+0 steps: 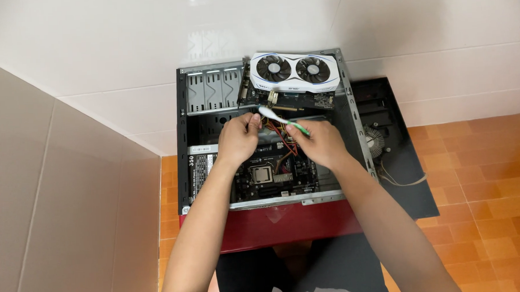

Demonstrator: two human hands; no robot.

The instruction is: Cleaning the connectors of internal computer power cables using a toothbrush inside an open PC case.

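Item: green-white toothbrush (282, 121), over mid-rear of open PC case (183, 166), just below graphics card (295, 71).
R hand (323, 145): pinching handle.
L hand (238, 140): fingers closed, pinching near bristle end, exact hold unclear.
Advice: light strokes, avoid cables (280, 136), motherboard (272, 174) socket.

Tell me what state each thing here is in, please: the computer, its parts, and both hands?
Computer case: lying on its side, open.
Side panel: off, lying flat beside the case.
Graphics card: loose, resting on the case's far edge.
Processor socket: uncovered, no cooler on it.
Toothbrush: held in right hand.
Left hand: inside the case, pinching near the brush head.
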